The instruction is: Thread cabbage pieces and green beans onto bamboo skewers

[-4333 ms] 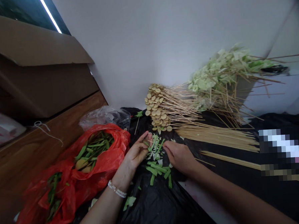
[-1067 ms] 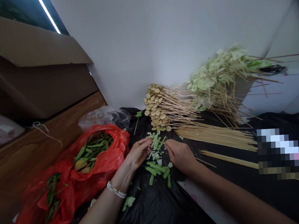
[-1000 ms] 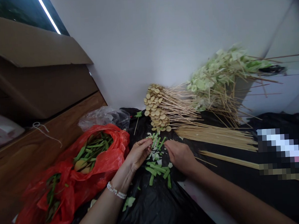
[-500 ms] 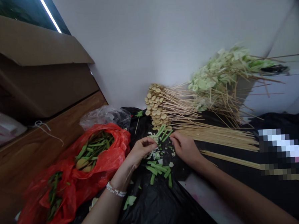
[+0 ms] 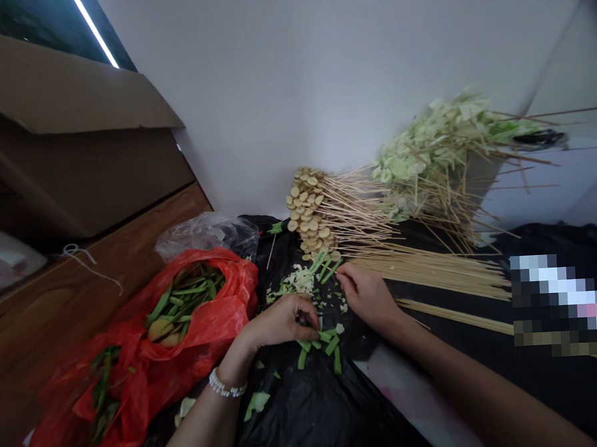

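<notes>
Against a white wall (image 5: 321, 89), a brown cardboard box (image 5: 74, 142) stands behind a wooden bench (image 5: 96, 287). Beside it, a black plastic sheet (image 5: 308, 410) carries long bamboo skewers (image 5: 431, 273). A crumpled red plastic bag (image 5: 121, 373) holds green vegetable strips (image 5: 182, 299). The left hand's (image 5: 281, 321) fingers (image 5: 303, 313) curl closed over cut green sticks (image 5: 315, 343) on the sheet; the right hand's (image 5: 365, 297) fingers (image 5: 346, 284) rest loosely open just beside them
</notes>
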